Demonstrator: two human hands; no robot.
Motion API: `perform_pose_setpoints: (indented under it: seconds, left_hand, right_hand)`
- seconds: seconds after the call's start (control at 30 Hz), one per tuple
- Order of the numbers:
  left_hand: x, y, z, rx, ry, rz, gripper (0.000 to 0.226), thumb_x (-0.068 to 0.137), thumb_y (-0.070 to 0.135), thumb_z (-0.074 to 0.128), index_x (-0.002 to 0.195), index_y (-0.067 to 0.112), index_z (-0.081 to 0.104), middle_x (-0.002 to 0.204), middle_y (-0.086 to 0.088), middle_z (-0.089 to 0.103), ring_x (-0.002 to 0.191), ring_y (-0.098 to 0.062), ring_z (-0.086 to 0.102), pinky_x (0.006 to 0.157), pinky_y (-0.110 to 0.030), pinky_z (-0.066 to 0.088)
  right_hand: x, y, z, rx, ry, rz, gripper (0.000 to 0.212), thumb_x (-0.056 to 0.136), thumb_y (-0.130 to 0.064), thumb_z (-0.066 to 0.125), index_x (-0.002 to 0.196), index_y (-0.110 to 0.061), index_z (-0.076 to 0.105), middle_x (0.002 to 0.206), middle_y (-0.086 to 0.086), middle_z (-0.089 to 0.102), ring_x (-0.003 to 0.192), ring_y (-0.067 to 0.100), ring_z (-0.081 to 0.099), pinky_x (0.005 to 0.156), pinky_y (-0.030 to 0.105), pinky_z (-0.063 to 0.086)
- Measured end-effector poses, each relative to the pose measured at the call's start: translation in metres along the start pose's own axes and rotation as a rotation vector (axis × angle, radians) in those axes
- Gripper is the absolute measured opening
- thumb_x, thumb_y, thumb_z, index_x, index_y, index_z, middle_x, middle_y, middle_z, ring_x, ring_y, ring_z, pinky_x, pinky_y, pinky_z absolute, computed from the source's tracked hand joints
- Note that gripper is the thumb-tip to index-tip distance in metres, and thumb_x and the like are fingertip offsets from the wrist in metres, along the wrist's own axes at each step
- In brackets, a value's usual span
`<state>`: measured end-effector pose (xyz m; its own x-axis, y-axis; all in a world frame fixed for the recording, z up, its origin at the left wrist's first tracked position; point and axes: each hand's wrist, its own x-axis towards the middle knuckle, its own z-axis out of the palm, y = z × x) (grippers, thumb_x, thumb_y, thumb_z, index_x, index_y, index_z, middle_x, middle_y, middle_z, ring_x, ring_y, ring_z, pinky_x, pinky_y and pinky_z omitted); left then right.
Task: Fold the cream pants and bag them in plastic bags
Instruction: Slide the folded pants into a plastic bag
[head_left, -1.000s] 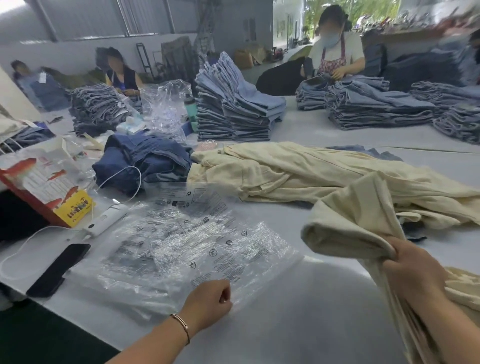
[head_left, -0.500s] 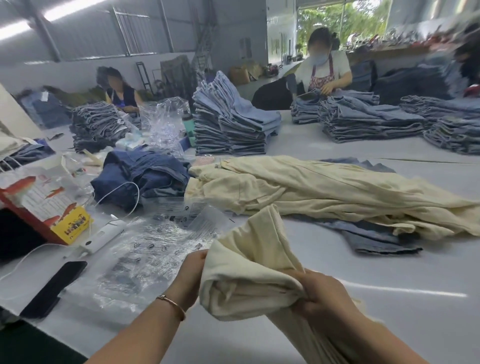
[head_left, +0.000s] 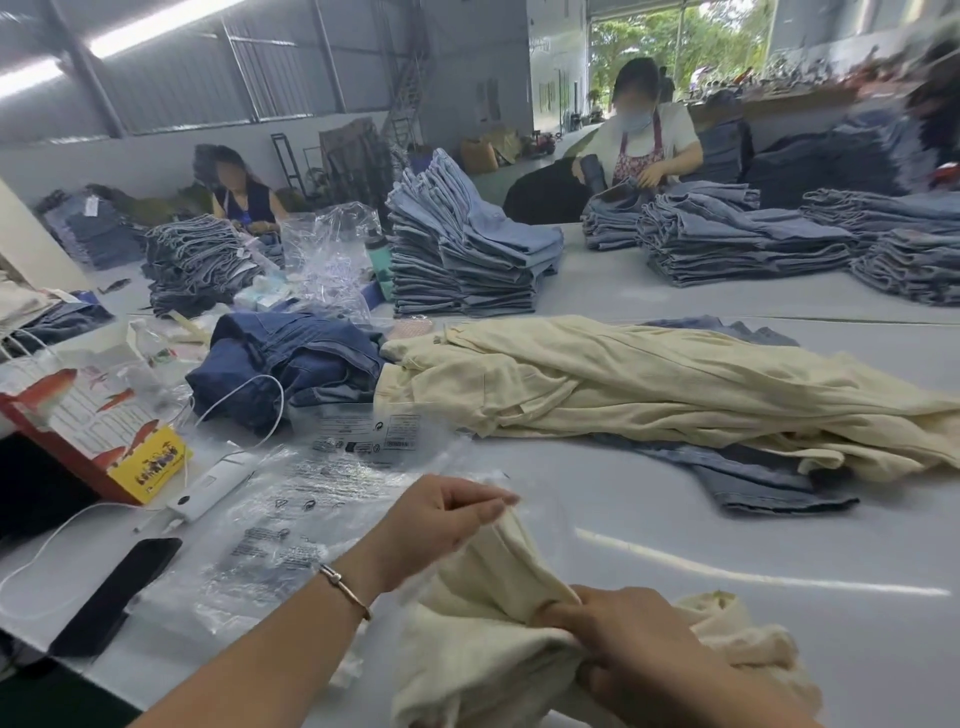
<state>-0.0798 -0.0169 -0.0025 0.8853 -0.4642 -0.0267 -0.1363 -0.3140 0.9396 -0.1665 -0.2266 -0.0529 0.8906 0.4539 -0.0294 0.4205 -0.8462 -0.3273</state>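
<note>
A folded pair of cream pants sits bunched at the near edge of the white table. My right hand grips its lower part. My left hand is raised at the bundle's top and pinches the thin edge of a clear plastic bag, which drapes faintly over the pants. More clear bags with printed labels lie flat to the left. A loose pile of cream pants stretches across the middle of the table.
A black phone, a white power bank with a cable and a red and yellow box lie at the left. Dark blue jeans and tall denim stacks stand behind. Two people work at the far side.
My left hand left the bag stack and came up holding a clear bag's edge at the pants' top. My right hand brought the folded pants left and down toward me.
</note>
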Motion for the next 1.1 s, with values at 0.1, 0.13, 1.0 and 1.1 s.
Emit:
perform_pose_setpoints:
  seconds: [0.1, 0.13, 1.0, 1.1]
  left_hand:
    - [-0.013, -0.002, 0.002, 0.350, -0.045, 0.179, 0.018, 0.088, 0.029, 0.068, 0.102, 0.038, 0.074, 0.067, 0.007, 0.070, 0.056, 0.007, 0.048, 0.056, -0.009, 0.036]
    - [-0.016, -0.006, -0.003, 0.484, -0.007, 0.230, 0.020, 0.087, 0.032, 0.068, 0.104, 0.041, 0.072, 0.065, 0.005, 0.068, 0.055, 0.004, 0.046, 0.055, -0.014, 0.036]
    - [-0.001, 0.041, 0.087, 0.797, -0.173, 0.643, 0.021, 0.091, 0.024, 0.054, 0.097, 0.017, 0.073, 0.085, -0.002, 0.066, 0.078, -0.024, 0.061, 0.065, -0.034, 0.049]
    - [-0.005, 0.032, 0.085, 0.848, -0.162, 0.704, 0.027, 0.091, 0.029, 0.055, 0.114, 0.026, 0.069, 0.086, 0.000, 0.062, 0.076, -0.024, 0.061, 0.062, -0.031, 0.046]
  right_hand:
    - [0.004, 0.007, -0.001, 0.108, 0.050, 0.119, 0.049, 0.075, -0.037, 0.050, 0.123, -0.049, 0.044, 0.119, -0.011, 0.059, 0.111, 0.018, 0.057, 0.082, 0.027, 0.042]
    - [0.003, 0.011, -0.002, 0.163, 0.075, 0.169, 0.050, 0.073, -0.037, 0.052, 0.120, -0.049, 0.046, 0.117, -0.012, 0.061, 0.111, 0.015, 0.057, 0.083, 0.027, 0.044]
    - [0.025, -0.045, 0.009, 0.102, 0.243, 0.466, 0.041, 0.092, -0.025, 0.040, 0.130, -0.013, 0.046, 0.130, 0.016, 0.050, 0.104, 0.034, 0.060, 0.075, 0.037, 0.048]
    - [0.022, -0.040, 0.010, 0.001, 0.161, 0.409, 0.051, 0.092, -0.028, 0.034, 0.142, -0.020, 0.033, 0.135, 0.011, 0.046, 0.107, 0.032, 0.057, 0.080, 0.039, 0.046]
